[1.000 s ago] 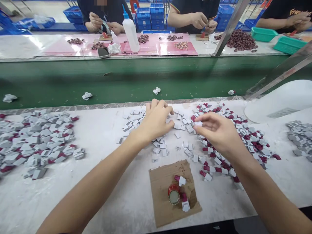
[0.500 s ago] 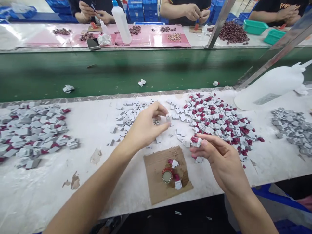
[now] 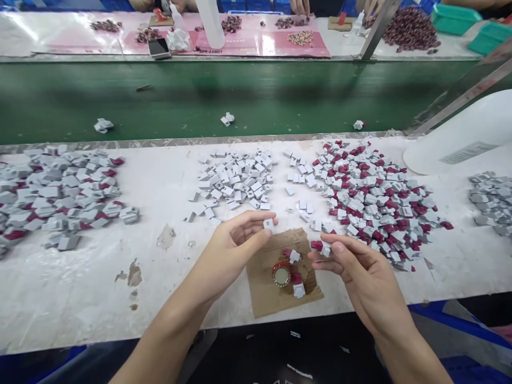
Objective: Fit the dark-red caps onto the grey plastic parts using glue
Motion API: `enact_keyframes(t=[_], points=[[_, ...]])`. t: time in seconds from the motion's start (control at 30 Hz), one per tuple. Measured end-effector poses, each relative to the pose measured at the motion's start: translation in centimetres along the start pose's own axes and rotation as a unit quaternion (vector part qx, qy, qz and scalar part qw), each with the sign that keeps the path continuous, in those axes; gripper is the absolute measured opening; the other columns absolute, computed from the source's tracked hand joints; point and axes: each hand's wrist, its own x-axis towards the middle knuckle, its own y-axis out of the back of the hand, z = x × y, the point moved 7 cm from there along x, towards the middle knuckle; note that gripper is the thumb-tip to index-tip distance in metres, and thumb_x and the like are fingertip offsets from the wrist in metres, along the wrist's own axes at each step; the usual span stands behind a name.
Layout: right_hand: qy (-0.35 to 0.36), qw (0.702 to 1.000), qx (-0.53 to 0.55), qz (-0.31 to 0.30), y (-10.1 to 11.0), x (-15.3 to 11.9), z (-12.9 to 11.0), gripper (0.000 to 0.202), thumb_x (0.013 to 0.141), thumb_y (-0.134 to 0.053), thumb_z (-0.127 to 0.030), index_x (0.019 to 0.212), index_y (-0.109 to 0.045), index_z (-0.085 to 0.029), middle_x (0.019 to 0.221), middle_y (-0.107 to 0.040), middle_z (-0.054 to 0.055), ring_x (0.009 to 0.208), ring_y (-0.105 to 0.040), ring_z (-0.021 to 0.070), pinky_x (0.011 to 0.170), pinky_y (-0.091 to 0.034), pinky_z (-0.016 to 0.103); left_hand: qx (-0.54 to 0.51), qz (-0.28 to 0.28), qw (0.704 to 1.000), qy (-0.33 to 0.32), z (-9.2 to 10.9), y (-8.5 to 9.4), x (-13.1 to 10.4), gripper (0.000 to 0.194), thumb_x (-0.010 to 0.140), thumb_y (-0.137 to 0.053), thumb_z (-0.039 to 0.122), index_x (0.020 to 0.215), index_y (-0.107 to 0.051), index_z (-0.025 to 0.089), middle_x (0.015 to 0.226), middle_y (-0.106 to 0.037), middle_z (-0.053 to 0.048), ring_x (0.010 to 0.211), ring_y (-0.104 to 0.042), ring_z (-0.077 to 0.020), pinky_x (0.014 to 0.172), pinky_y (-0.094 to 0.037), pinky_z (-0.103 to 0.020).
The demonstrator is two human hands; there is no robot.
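My left hand (image 3: 240, 242) pinches a small light-grey piece (image 3: 269, 225) between thumb and fingers, above the upper left edge of a cardboard square (image 3: 262, 298). To the right, my right hand (image 3: 356, 266) holds a maroon and grey piece (image 3: 322, 247) at its fingertips. The two held pieces are apart. On the cardboard stands a red-rimmed bottle cap (image 3: 281, 274), with one maroon and grey piece (image 3: 298, 288) at its lower right and another (image 3: 293, 256) above it. A pile of grey pieces (image 3: 240, 178) lies behind my left hand.
Mixed maroon and grey pieces form piles at the right (image 3: 372, 197) and left (image 3: 60, 194). A white bottle (image 3: 460, 133) leans at the right by a metal post. Behind runs a green belt (image 3: 160, 112) bearing a few pieces; other people's hands work beyond it.
My left hand has drawn back from the grey pile toward the cardboard with a grey piece. My right hand still holds its piece, now turned slightly. The camera view has tilted downward.
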Motion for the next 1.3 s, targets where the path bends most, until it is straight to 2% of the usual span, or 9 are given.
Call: enact_keyframes(t=[0.13, 0.23, 0.33, 0.4, 0.5, 0.7, 0.87, 1.1, 1.3], points=[[-0.004, 1.000, -0.017, -0.012, -0.4, -0.8, -0.1, 0.028, 0.096, -0.090, -0.047, 0.117, -0.091, -0.029, 0.104, -0.090, 0.008, 0.096, -0.089, 0.0317, 0.089, -0.077, 0.046, 0.002, 0.010, 1.000, -0.015, 0.0, 0.6, -0.4, 0.030, 0.101, -0.079, 0.046, 0.126, -0.084, 0.030, 0.123, -0.083, -0.008, 0.114, -0.076, -0.0280, 0.105, -0.062, -0.045], [0.007, 0.997, -0.075, -0.014, -1.0, -1.8, -0.3, 0.028, 0.098, -0.087, -0.048, 0.120, -0.090, -0.031, 0.101, -0.090, 0.007, 0.092, -0.089, 0.0303, 0.086, -0.077, 0.044, 0.015, 0.018, 0.999, -0.029, 0.0, 0.6, -0.5, 0.032, 0.097, -0.085, 0.048, 0.123, -0.084, 0.029, 0.108, -0.084, -0.007, 0.101, -0.077, -0.0273, 0.093, -0.064, -0.042], [0.049, 0.987, -0.153, -0.012, -1.5, -2.9, -0.3, 0.028, 0.099, -0.085, -0.046, 0.124, -0.090, -0.033, 0.111, -0.090, 0.007, 0.096, -0.088, 0.0299, 0.084, -0.076, 0.040, -0.002, 0.019, 1.000, -0.020, -0.4, 0.2, -0.6, 0.034, 0.094, -0.088, 0.048, 0.121, -0.082, 0.028, 0.095, -0.083, -0.005, 0.091, -0.078, -0.0262, 0.084, -0.065, -0.040], [0.051, 0.985, -0.164, -0.010, -1.7, -3.5, 0.3, 0.031, 0.100, -0.084, -0.045, 0.128, -0.089, -0.034, 0.117, -0.090, 0.007, 0.101, -0.087, 0.0299, 0.087, -0.076, 0.039, -0.020, 0.022, 0.999, -0.018, -0.6, 0.0, -0.7, 0.033, 0.094, -0.089, 0.044, 0.120, -0.081, 0.026, 0.098, -0.084, -0.005, 0.095, -0.079, -0.0258, 0.088, -0.065, -0.039], [0.045, 0.985, -0.164, -0.013, -2.0, -4.0, 1.1, 0.026, 0.101, -0.083, -0.044, 0.124, -0.089, -0.034, 0.114, -0.089, 0.007, 0.095, -0.087, 0.0277, 0.083, -0.075, 0.036, -0.036, 0.022, 0.999, -0.018, -1.0, -0.5, -0.9, 0.029, 0.093, -0.090, 0.038, 0.117, -0.080, 0.025, 0.098, -0.083, -0.004, 0.097, -0.079, -0.0244, 0.090, -0.065, -0.037], [0.149, 0.958, -0.243, -0.030, -3.2, -4.4, -0.7, 0.017, 0.104, -0.078, -0.033, 0.117, -0.089, -0.036, 0.113, -0.084, 0.007, 0.104, -0.082, 0.0283, 0.078, -0.070, 0.033, -0.050, 0.011, 0.998, -0.020, -1.7, -1.1, -0.9, 0.026, 0.094, -0.089, 0.038, 0.113, -0.078, 0.024, 0.097, -0.081, -0.004, 0.095, -0.079, -0.0233, 0.086, -0.064, -0.036], [0.177, 0.946, -0.269, -0.050, -4.1, -4.4, -0.9, 0.026, 0.107, -0.074, -0.026, 0.126, -0.087, -0.039, 0.108, -0.083, 0.005, 0.097, -0.083, 0.0249, 0.077, -0.070, 0.032, -0.060, 0.004, 0.998, -0.028, -1.8, -1.4, -0.9, 0.027, 0.096, -0.087, 0.040, 0.115, -0.078, 0.023, 0.098, -0.081, -0.004, 0.096, -0.079, -0.0227, 0.087, -0.065, -0.036], [0.243, 0.920, -0.303, -0.056, -4.8, -4.6, -1.7, 0.030, 0.105, -0.071, -0.013, 0.124, -0.085, -0.032, 0.105, -0.081, 0.004, 0.091, -0.082, 0.0193, 0.076, -0.068, 0.026, -0.045, 0.006, 0.998, -0.032, -1.6, -1.7, -0.8, 0.022, 0.099, -0.084, 0.039, 0.114, -0.080, 0.024, 0.100, -0.083, -0.003, 0.097, -0.080, -0.0218, 0.088, -0.067, -0.035], [0.266, 0.910, -0.311, -0.067, -5.0, -4.7, -2.2, 0.033, 0.104, -0.070, -0.010, 0.125, -0.086, -0.030, 0.104, -0.081, 0.005, 0.091, -0.081, 0.0192, 0.077, -0.067, 0.027, -0.042, 0.005, 0.998, -0.043, -1.4, -1.6, -0.4, 0.019, 0.099, -0.084, 0.036, 0.113, -0.079, 0.025, 0.101, -0.083, -0.002, 0.098, -0.080, -0.0203, 0.088, -0.067, -0.032]])
